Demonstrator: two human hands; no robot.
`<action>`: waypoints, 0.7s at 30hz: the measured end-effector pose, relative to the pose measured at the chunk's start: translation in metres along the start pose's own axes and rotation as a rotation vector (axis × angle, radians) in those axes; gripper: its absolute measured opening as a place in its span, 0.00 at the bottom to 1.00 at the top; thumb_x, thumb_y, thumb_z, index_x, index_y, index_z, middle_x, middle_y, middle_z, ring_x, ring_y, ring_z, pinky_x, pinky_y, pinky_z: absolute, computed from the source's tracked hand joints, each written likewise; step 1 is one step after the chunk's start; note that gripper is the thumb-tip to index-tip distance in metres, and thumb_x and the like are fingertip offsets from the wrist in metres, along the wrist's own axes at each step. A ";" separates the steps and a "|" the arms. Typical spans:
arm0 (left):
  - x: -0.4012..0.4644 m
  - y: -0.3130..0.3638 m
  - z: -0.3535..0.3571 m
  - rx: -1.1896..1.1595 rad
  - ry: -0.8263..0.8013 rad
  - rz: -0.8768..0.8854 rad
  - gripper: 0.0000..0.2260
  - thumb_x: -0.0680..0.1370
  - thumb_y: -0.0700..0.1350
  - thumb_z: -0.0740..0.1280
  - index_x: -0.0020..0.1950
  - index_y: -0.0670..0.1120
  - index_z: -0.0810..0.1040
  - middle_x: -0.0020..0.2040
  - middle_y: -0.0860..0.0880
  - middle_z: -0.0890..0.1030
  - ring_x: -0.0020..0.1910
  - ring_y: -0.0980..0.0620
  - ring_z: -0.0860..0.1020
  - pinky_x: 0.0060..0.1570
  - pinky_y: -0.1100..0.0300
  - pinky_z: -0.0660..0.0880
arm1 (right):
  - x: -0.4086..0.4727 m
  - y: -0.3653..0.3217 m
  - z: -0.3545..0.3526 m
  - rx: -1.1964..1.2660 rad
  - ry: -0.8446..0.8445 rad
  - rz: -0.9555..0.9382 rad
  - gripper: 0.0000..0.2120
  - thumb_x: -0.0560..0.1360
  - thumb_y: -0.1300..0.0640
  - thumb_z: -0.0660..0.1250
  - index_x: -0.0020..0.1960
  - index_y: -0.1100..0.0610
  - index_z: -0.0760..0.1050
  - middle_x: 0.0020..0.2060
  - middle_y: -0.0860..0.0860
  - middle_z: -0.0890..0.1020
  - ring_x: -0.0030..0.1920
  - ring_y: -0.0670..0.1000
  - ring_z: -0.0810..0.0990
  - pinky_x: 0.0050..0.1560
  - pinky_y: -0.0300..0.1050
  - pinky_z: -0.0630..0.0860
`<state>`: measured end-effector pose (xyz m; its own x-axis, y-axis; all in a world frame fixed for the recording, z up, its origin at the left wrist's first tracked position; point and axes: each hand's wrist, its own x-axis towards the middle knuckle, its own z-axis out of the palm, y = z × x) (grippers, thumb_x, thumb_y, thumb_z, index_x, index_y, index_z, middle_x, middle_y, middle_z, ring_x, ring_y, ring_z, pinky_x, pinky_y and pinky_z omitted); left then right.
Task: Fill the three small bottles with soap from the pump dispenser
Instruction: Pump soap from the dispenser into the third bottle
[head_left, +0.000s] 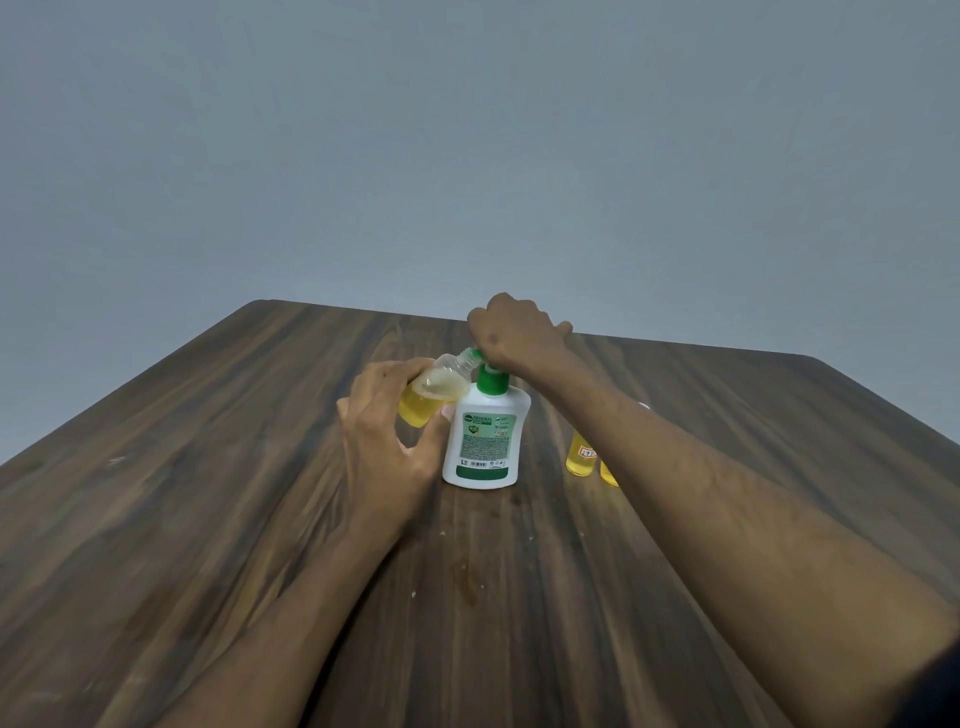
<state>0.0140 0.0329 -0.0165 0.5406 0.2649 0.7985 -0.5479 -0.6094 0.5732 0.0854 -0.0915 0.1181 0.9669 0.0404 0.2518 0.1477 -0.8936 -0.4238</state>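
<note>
A white pump dispenser (483, 441) with a green collar and green label stands mid-table. My left hand (387, 441) grips a small clear bottle (434, 392), tilted so its mouth meets the green nozzle; yellow soap fills its lower part. My right hand (511, 330) sits on top of the pump head, fingers curled over it and hiding it. Two more small bottles (581, 457) holding yellow soap stand upright to the right of the dispenser, partly hidden behind my right forearm.
The wooden table (208, 493) has a few small drips and stains in front of the dispenser. A small white object, perhaps a cap (644, 406), peeks out past my right forearm. A plain grey wall lies beyond the far edge.
</note>
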 end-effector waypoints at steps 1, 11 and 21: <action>0.000 0.000 0.000 -0.001 0.002 0.000 0.17 0.77 0.51 0.72 0.63 0.47 0.83 0.58 0.53 0.82 0.57 0.52 0.80 0.54 0.53 0.69 | 0.000 0.000 0.000 0.014 0.007 -0.005 0.10 0.78 0.53 0.54 0.39 0.54 0.65 0.38 0.51 0.72 0.42 0.56 0.72 0.59 0.58 0.63; 0.001 -0.001 0.000 0.000 0.000 0.005 0.18 0.77 0.55 0.69 0.63 0.47 0.83 0.58 0.52 0.82 0.56 0.52 0.80 0.53 0.52 0.70 | 0.002 0.001 0.001 0.050 0.017 -0.001 0.10 0.78 0.54 0.54 0.39 0.54 0.66 0.38 0.51 0.73 0.39 0.53 0.70 0.56 0.57 0.62; 0.000 0.001 -0.001 -0.007 -0.005 0.004 0.16 0.77 0.52 0.71 0.63 0.48 0.83 0.58 0.53 0.82 0.56 0.52 0.79 0.54 0.50 0.71 | 0.003 0.002 0.002 0.010 0.007 0.011 0.10 0.78 0.53 0.54 0.39 0.54 0.66 0.38 0.51 0.72 0.37 0.51 0.68 0.59 0.59 0.63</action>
<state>0.0127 0.0329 -0.0154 0.5411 0.2589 0.8001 -0.5549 -0.6050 0.5710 0.0892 -0.0924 0.1161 0.9671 0.0272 0.2531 0.1389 -0.8896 -0.4351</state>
